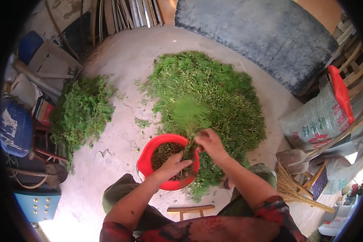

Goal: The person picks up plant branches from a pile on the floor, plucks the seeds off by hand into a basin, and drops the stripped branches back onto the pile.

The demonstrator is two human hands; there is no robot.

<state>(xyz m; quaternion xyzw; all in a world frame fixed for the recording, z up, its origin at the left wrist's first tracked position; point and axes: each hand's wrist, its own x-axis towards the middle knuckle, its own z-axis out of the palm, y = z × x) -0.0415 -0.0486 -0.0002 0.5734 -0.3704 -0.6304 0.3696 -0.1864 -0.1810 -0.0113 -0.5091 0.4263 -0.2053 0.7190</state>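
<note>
My left hand is closed around the lower stems of a feathery green plant, over the rim of a red basin. Small brownish round pods or seeds lie in the basin. At the basin's right edge, my right hand has its fingers bent together against the same plant's stems. What those fingertips pinch is too small and blurred to name. The plant's leafy top is smeared by motion and points away from me. Beyond it spreads a large heap of green plants with many pale round pods.
A smaller pile of green plants lies at left. A broom, a shovel and a woven sack stand at right. A dark board leans at the back. Part of a wooden stool shows between my legs.
</note>
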